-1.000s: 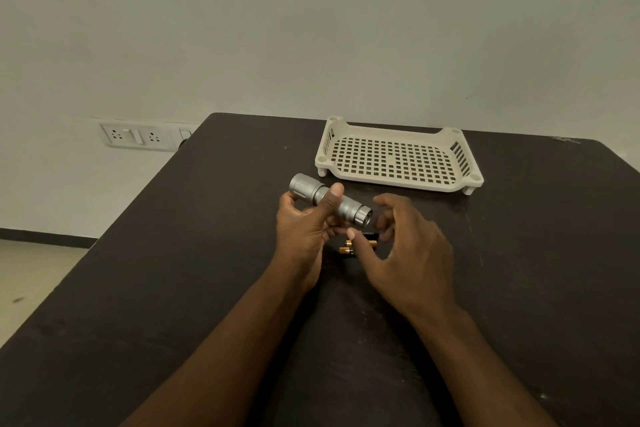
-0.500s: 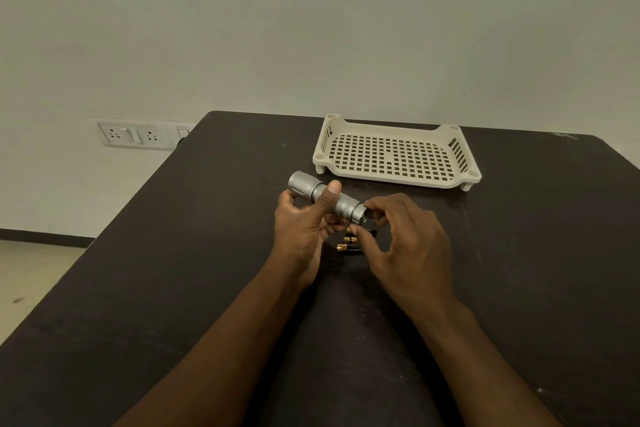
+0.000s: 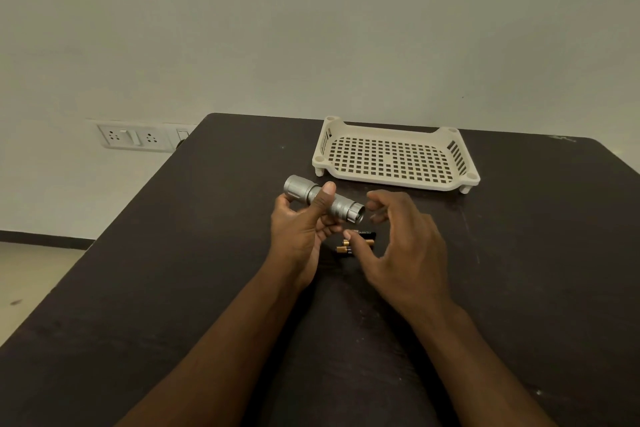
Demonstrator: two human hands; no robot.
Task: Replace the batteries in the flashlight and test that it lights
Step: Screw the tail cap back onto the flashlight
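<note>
A: What lies farthest left?

B: A white socket panel (image 3: 136, 138) on the wall, beside the far left corner of the dark table (image 3: 173, 270).

A: And moving inward?

B: The left hand (image 3: 301, 230) holds the silver flashlight (image 3: 323, 199) above the table. The thumb presses over the top of the barrel and the fingers curl beneath, so the hand is clamped on it. The flashlight lies tilted, its wider head up and to the left, its other end down and to the right.

A: Where are the batteries?

B: The batteries (image 3: 355, 244) lie on the table just below that lower end, between the two hands. They are black with copper-coloured ends, and part of the group is hidden behind the right thumb, so their number cannot be told.

A: What is the right hand doing?

B: The right hand (image 3: 405, 246) hovers just beside the flashlight's lower end, its fingers spread and loosely curled, holding nothing. Its thumb tip is over the batteries; whether it touches them cannot be told.

A: Anything further right?

B: A cream perforated tray (image 3: 464, 180) stands on short feet at the far side of the table, beyond the hands.
</note>
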